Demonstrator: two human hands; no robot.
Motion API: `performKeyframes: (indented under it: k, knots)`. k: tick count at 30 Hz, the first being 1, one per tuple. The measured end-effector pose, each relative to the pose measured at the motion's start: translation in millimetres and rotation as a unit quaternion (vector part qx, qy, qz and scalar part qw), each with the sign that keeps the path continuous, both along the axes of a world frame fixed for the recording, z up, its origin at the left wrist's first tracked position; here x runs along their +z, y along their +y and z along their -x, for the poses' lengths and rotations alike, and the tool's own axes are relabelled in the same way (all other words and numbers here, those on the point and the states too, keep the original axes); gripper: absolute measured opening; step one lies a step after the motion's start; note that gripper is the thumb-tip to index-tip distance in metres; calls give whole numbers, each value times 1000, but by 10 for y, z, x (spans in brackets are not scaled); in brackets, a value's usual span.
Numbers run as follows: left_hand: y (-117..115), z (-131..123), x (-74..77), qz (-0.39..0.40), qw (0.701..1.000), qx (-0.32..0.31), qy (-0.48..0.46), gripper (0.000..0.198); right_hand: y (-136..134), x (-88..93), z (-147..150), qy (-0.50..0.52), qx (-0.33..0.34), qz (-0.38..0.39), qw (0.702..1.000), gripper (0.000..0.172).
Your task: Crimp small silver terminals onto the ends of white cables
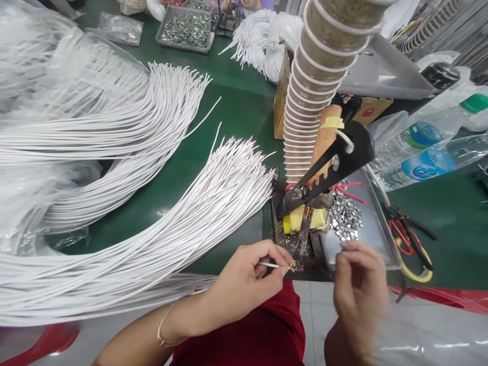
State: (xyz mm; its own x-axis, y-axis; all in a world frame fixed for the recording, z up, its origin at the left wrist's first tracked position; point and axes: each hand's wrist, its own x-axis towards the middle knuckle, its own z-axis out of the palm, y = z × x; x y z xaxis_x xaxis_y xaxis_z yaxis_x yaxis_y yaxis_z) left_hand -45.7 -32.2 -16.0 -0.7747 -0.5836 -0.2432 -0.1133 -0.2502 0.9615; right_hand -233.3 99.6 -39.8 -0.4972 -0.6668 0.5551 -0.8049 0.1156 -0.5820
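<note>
My left hand pinches a thin white cable close to its end. On that end, just past my fingertips, is a small connector, right by the lower tip of a soldering iron held in a black notched stand. My right hand is raised at the front of a grey metal tray, thumb and fingers drawn together and partly blurred. Whatever they may hold is hidden. Small shiny metal pieces lie heaped in the tray.
A big bundle of white cables spreads to the left of the stand. A ribbed extraction hose rises behind it. On the right are water bottles, black-handled pliers and a yellow tape roll. A parts tray sits at the back.
</note>
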Motion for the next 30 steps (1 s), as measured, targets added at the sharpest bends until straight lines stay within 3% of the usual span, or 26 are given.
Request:
performKeyframes:
  k: [3, 6, 8, 11, 13, 16, 18, 23, 28, 30]
  knots:
    - [50, -25, -47, 48, 998, -36, -31, 7, 31, -17, 450, 51, -102, -115, 987, 20]
    - [83, -75, -64, 162, 985, -63, -3, 6, 41, -75, 788, 56, -110, -176, 977, 25]
    - [56, -112, -61, 273, 961, -46, 27, 8, 29, -114, 873, 58, -92, -205, 973, 24]
    - [-81, -146, -66, 442, 896, 49, 7, 15, 3, -151, 824, 55, -42, -216, 974, 23]
    - [-209, -147, -93, 531, 837, 119, -59, 17, -12, -163, 739, 52, -7, -203, 978, 24]
    - [-372, -117, -170, 604, 753, 166, -203, 20, -28, -174, 627, 50, 34, -177, 982, 21]
    - [-429, -89, -227, 615, 728, 166, -255, 27, -36, -175, 584, 52, 49, -164, 984, 18]
    - [-448, -59, -276, 605, 736, 154, -263, 20, -40, -141, 534, 63, 61, -132, 987, 10]
    - [-452, -131, -159, 570, 770, 200, -206, 10, -23, -113, 465, 44, 23, -83, 995, 7]
    - [-430, -193, -89, 538, 800, 216, -157, 11, -15, -97, 414, 10, -4, -49, 999, 5]
